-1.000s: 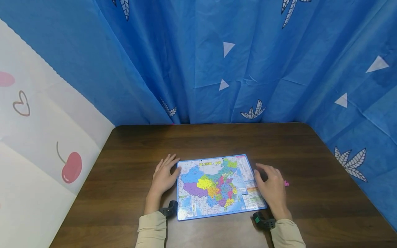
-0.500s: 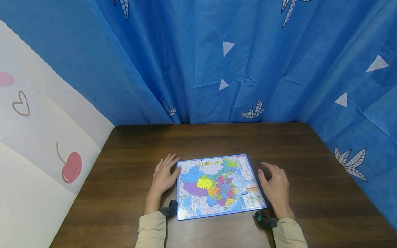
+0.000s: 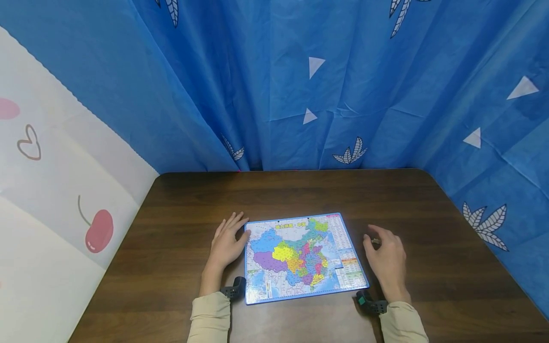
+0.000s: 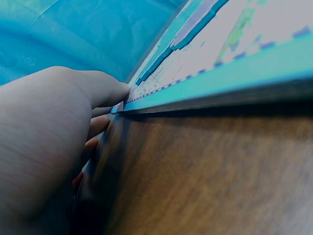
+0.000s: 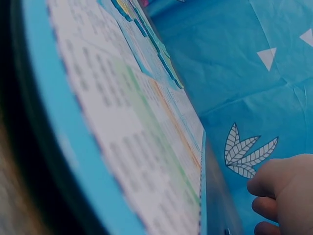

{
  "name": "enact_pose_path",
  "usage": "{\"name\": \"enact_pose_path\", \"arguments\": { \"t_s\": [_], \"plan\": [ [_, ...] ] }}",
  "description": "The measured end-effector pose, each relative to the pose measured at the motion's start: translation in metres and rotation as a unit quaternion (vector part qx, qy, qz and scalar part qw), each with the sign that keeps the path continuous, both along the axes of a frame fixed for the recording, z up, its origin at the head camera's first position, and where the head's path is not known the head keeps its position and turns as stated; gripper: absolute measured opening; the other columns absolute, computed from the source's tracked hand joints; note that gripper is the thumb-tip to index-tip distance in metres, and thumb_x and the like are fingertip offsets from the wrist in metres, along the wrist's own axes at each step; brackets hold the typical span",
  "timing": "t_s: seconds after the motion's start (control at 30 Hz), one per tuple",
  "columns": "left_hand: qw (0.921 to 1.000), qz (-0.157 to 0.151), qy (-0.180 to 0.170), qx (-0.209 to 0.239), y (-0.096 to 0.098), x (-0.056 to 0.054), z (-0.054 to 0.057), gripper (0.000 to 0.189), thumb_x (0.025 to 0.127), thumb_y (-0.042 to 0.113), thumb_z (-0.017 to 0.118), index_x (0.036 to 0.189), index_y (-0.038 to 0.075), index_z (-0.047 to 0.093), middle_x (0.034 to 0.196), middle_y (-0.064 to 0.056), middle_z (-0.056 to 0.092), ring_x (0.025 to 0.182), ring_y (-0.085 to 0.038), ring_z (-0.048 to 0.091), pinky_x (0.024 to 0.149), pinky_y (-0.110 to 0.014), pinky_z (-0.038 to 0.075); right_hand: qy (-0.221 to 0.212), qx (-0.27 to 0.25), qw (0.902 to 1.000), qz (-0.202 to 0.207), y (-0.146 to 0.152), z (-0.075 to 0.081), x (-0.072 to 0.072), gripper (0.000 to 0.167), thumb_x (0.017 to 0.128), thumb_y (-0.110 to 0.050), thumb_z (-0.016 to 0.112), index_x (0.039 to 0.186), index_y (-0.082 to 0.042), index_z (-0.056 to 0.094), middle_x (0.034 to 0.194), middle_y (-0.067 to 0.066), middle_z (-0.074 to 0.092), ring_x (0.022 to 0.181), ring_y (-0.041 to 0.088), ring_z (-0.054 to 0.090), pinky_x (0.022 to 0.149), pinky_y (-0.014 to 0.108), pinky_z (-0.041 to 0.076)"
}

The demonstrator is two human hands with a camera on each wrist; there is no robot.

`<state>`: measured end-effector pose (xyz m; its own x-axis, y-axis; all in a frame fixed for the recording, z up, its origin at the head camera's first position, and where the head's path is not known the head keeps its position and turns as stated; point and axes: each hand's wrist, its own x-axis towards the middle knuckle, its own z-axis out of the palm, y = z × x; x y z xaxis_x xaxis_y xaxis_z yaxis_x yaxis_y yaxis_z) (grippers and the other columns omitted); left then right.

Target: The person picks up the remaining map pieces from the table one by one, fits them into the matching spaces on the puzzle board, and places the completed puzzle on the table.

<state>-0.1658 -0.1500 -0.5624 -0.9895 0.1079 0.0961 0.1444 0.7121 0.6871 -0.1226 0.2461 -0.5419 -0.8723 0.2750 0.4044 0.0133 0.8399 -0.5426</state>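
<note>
A magnetic map puzzle board [image 3: 283,228] with a blue rim and brightly coloured regions lies slightly turned on the table. At its left edge rests my left hand [image 3: 226,245], its fingers extended along the side and the thumb [image 4: 110,89] touching the rim. My right hand [image 3: 387,259] is low over the table to the right of the board, apart from it, with fingers loosely curved and a gap between thumb and forefinger. In that gap shows a small yellowish piece [image 3: 375,241]. The right wrist view has the curved fingers [image 5: 271,183] beyond the board's edge.
The dark wooden table [image 3: 193,190] has rounded far corners. A blue curtain [image 3: 283,95] hangs right behind it, and a white cherry-print cloth [image 3: 55,181] borders the left side. Black wrist cameras [image 3: 233,288] sit by both sleeves.
My right hand has moved rightward, away from the board's edge. A pink piece seen beside it earlier is now hidden, and a small yellowish piece has come into view. The left hand stays put.
</note>
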Motion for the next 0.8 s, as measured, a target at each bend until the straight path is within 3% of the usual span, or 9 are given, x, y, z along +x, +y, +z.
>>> {"name": "enact_pose_path", "arguments": {
  "t_s": [0.27,0.8],
  "plan": [
    [1.0,0.0,-0.002,0.002,0.0,0.002,0.0,0.048,0.102,0.028,0.06,0.146,0.008,0.058,0.163,-0.012,0.042,0.157,-0.03,0.026,0.129,-0.051,0.009,-0.01,-0.005,0.9999,-0.011,0.003,0.0,0.001,0.035,0.092,-0.006,0.073,0.125,0.003,0.068,0.116,0.029,0.069,0.104,0.044,0.061,0.083,0.06,0.052],
    [1.0,0.0,-0.004,-0.005,0.0,0.001,0.0,0.048,0.103,0.028,0.06,0.147,0.009,0.057,0.163,-0.011,0.041,0.158,-0.029,0.025,0.13,-0.05,0.009,-0.034,-0.007,0.9991,-0.024,0.011,-0.002,0.0,0.035,0.093,-0.01,0.073,0.125,0.005,0.067,0.123,0.031,0.067,0.11,0.048,0.059,0.092,0.063,0.048]
  ]
}}
